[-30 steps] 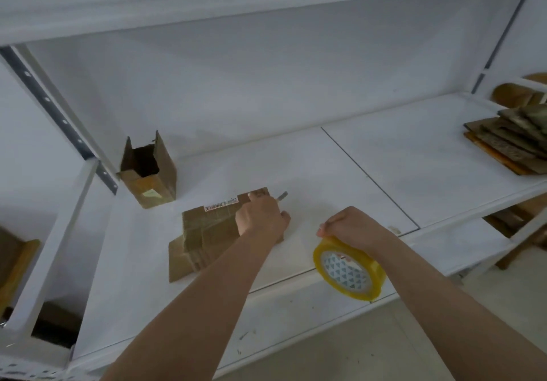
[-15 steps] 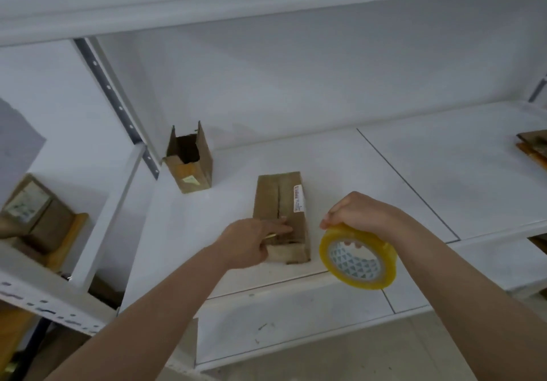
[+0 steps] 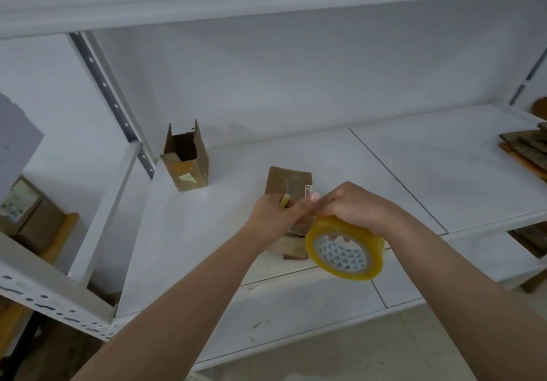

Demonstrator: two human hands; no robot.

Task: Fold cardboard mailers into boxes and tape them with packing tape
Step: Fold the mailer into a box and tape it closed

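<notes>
A folded brown cardboard box (image 3: 288, 181) with a white label lies flat on the white shelf (image 3: 399, 173); its near end is hidden behind my hands. My left hand (image 3: 273, 216) is closed around a small yellow tool (image 3: 285, 200) just over the box. My right hand (image 3: 353, 206) grips a roll of yellowish clear packing tape (image 3: 346, 249) from above, holding it at the box's near right corner. The fingertips of both hands meet above the roll.
An upright open cardboard box (image 3: 185, 163) stands at the shelf's back left. Flat cardboard sheets (image 3: 524, 150) are stacked at the far right. More boxes (image 3: 26, 212) sit on the lower left shelf. A metal upright (image 3: 109, 96) borders the bay.
The view has swung and the box now lies lengthwise in front of me. My hands have come together over its near end, the right bringing the tape roll up to the left.
</notes>
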